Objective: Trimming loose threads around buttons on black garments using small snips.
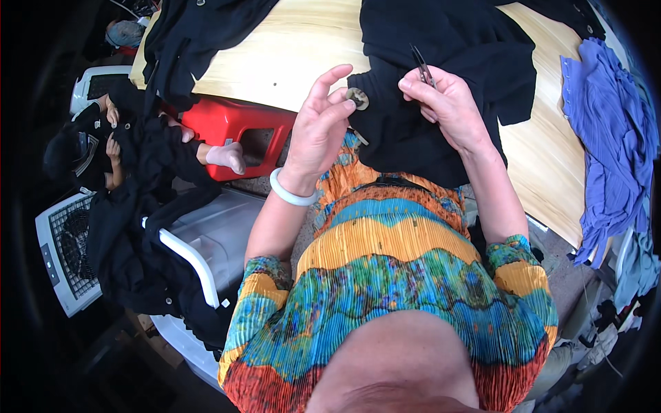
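My left hand (320,113), with a pale bangle (292,191) round its wrist, pinches a round mottled brown and cream button (358,98) between thumb and finger. In my right hand (444,100) is a small pair of dark thread snips (421,63), blades pointing up and away from me. Both hands are raised over a black garment (399,131) that spreads across the table edge and hangs down in front of me. Whether a thread joins the button to the cloth is too fine to see.
More black clothing (200,34) lies on the pale wooden table (289,55); a purple garment (609,124) hangs over its right side. At left, another person's hands (113,141) work on black cloth beside a red plastic stool (237,124). A clear bin (220,227) stands nearer me.
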Available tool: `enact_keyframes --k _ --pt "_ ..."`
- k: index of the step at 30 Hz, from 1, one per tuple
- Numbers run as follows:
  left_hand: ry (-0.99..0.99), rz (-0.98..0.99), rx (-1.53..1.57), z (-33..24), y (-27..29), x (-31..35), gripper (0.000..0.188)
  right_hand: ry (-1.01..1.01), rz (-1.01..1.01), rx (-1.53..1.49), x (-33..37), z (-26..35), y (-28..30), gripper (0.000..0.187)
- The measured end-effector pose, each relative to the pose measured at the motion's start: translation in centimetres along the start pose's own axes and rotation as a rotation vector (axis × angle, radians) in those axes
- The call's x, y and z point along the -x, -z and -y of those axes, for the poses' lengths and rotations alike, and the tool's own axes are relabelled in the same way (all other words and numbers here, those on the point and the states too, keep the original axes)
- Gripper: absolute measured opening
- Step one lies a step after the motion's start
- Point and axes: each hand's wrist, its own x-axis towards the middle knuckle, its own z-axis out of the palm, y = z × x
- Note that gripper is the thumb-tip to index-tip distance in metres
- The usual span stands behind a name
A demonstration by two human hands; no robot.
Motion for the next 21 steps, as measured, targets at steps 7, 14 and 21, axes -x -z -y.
enact_keyframes --k 7,14,21 --pt "0.008 0.018 -0.068 -0.5 -0.3 0.0 0.049 0.406 0.081 0.307 0.2 0.6 -1.1 0.017" --pt "0.000 0.151 -0.354 -2.1 -0.4 -0.8 0.054 0.776 0.100 0.728 -0.3 1.3 -1.1 0.021" --pt "-0.223 0.076 -0.356 -2.4 -2.6 -1.0 0.051 0.576 -0.106 0.292 0.8 2.6 -0.3 0.008"
